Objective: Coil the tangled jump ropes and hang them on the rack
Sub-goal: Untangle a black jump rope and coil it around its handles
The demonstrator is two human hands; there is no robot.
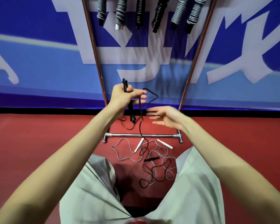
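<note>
Red floor (55,143) carries two tangled ropes; left hand (123,98) grips one black handle (128,102), upright, cord (141,125) hanging down. Right hand (165,118) spread, holding nothing.

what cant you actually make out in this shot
- Head view: the tops of the coiled ropes and the rack bar they hang from are cut off by the upper edge.
- The right hand is motion-blurred; its finger positions are unclear.
- Which strand on the floor belongs to the black rope held by the left hand is lost in the tangled pile.
</note>
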